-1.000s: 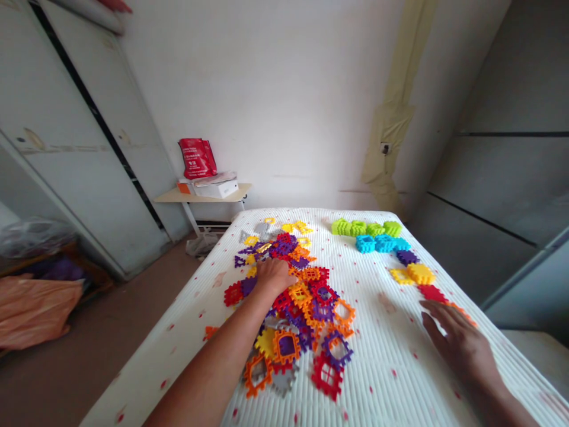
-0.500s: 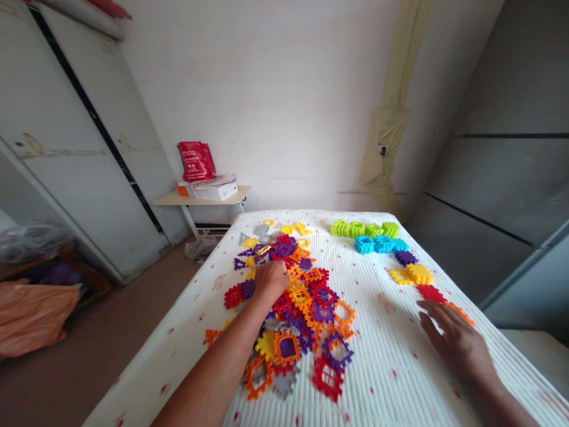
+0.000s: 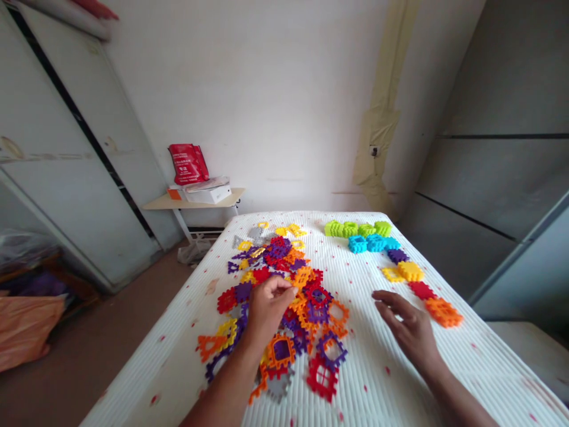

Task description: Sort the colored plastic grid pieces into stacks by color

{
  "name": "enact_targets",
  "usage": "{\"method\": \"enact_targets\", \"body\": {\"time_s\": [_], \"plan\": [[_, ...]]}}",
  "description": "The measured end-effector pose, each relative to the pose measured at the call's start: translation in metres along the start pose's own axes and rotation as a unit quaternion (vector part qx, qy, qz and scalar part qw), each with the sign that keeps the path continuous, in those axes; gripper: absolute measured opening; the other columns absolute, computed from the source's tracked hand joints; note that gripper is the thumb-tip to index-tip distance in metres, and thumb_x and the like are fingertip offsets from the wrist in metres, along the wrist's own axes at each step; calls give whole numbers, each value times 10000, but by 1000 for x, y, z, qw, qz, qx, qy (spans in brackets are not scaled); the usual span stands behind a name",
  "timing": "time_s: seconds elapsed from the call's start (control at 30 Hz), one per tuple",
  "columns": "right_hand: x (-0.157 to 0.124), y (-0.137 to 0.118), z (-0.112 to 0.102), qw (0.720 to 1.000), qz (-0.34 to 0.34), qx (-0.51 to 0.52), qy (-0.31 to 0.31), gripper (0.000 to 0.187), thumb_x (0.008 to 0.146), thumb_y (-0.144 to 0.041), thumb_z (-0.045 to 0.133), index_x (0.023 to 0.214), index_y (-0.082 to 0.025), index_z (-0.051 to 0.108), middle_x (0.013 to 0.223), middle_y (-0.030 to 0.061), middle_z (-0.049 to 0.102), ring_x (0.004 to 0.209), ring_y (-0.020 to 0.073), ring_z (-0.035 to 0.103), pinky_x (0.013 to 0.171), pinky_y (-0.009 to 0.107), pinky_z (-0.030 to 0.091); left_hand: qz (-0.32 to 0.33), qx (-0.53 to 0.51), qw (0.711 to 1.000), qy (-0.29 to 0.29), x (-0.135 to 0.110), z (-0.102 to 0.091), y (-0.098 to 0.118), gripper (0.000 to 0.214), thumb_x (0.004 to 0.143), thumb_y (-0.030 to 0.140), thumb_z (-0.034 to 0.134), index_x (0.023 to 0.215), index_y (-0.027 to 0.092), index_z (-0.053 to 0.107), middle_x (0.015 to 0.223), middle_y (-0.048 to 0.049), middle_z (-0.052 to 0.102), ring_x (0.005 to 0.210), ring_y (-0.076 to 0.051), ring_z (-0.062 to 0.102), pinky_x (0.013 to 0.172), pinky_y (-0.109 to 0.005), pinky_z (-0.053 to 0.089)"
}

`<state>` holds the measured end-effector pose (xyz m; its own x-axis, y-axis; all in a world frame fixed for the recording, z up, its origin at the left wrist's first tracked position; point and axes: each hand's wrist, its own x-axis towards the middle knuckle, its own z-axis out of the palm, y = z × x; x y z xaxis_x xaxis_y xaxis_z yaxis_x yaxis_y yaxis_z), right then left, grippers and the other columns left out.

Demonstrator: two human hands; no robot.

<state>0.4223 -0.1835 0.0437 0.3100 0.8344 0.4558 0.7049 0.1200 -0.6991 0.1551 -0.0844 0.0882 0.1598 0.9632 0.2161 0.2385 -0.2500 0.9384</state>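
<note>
Apparently picking through the heap of toothed plastic pieces (image 3: 313, 311), lying loose on the padded white cover (image 3: 373, 379). Poising the left hand (image 3: 269, 305) over the heap's middle, bending thumb and fingers together but showing no piece clearly, so leaving the grip there impossible to tell. Spreading the right hand (image 3: 409, 326) loosely in the air to the right of the heap, grasping nothing visible. Seemingly calling next for pinching a single piece by its edge and freeing it from overlapping neighbours. Showing to the right of the heap, from near to far: orange stack (image 3: 444, 312), red stack (image 3: 421, 290), yellow stack (image 3: 411, 271), dark purple stack (image 3: 397, 255), blue stacks (image 3: 376, 243), green stacks (image 3: 365, 230). Obstructing the heap's near left part with the left forearm (image 3: 231, 385). Appearing well beyond the heap: red bag (image 3: 189, 165), white box (image 3: 208, 194).
</note>
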Motion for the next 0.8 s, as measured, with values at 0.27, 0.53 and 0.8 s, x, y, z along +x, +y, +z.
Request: {"method": "enact_targets", "body": {"time_s": [0.27,0.53,0.8], "plan": [[8,-72,46,961,42,262,-85,397,774,-419,598,1099,-192,590,989,84,675,875,216,632,717,325,527,202,156,967,10,-34,38,3,137,776,229,547,641,207,561,658,-20,606,666,-140,551,640,-281,436],[0,-71,50,964,47,254,-68,530,722,-347,649,1219,-203,534,1011,60,661,900,203,604,767,343,499,296,216,930,-9,-43,57,0,164,825,203,499,669,218,550,656,-35,619,689,-163,562,659,-317,455],[13,-21,-11,998,4,3,67,511,747,-380,610,1232,-242,528,1141,71,557,1060,225,517,906,383,421,295,198,929,99,-19,-20,-10,72,749,336,599,791,295,640,792,30,673,764,-183,602,763,-359,506]]}}
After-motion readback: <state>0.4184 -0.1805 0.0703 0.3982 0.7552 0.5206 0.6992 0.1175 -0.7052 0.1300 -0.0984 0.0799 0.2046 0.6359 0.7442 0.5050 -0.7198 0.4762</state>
